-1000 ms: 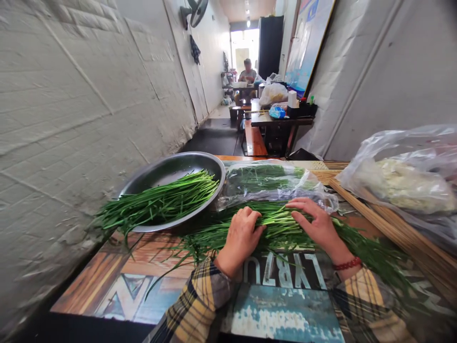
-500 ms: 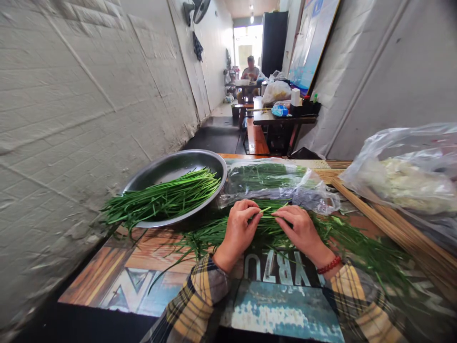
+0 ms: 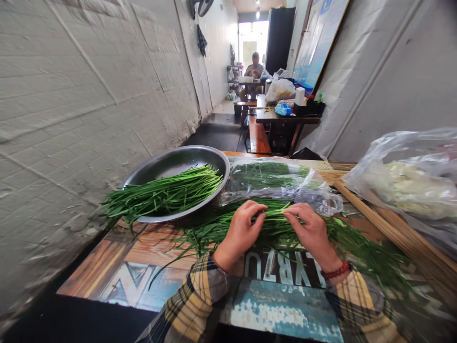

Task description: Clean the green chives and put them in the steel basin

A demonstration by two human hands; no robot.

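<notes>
A loose pile of garlic chives (image 3: pixel 214 229) lies across the table in front of me. Over its middle, my left hand (image 3: pixel 246 224) is closed, with curled fingers and the thumb near the index fingertip at thin green stalks. Just to the right, my right hand (image 3: pixel 309 226) pinches a pale stalk end between thumb and forefinger. How many stalks each hand grips is too fine to tell. Behind my left hand, a wide metal basin (image 3: pixel 169 157) holds a bundle of garlic chives (image 3: pixel 171 193), its leafy ends hanging over the left rim.
Behind the pile lies a clear plastic bag (image 3: pixel 271 176) of more greens. On the right are long wooden sticks (image 3: pixel 389 219) and a plastic bag (image 3: pixel 410 186) with pale contents. A white wall borders the left. A person (image 3: pixel 254 69) sits at a far table.
My right hand has shifted right and my hands are slightly farther apart. The short stalk seen at my left fingertips no longer shows clearly. The view has tilted slightly.
</notes>
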